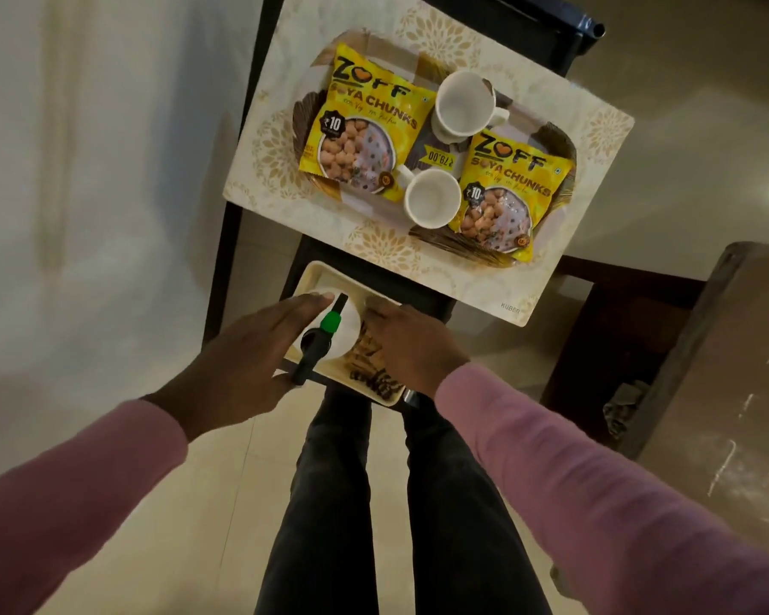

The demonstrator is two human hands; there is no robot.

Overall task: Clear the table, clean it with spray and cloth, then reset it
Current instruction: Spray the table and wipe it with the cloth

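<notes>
The table top carries a cream floral mat (596, 126). On the mat lies a leaf-patterned tray (560, 142) with two yellow soya chunk packets (365, 135) (502, 193) and two empty white cups (462, 104) (431, 197). On a lower level in front of me sits a cream tray (311, 270) with a spray bottle (329, 322) (green nozzle, black trigger) and a brown patterned cloth (367, 352). My left hand (249, 352) lies beside the bottle, fingers straight. My right hand (409, 344) covers the cloth, its fingertips hidden.
The black table frame (223, 241) runs down the left, close to a pale wall (85, 170). A brown wooden piece of furniture (706, 348) stands at the right. My legs (374, 503) stand on the tiled floor just below the lower tray.
</notes>
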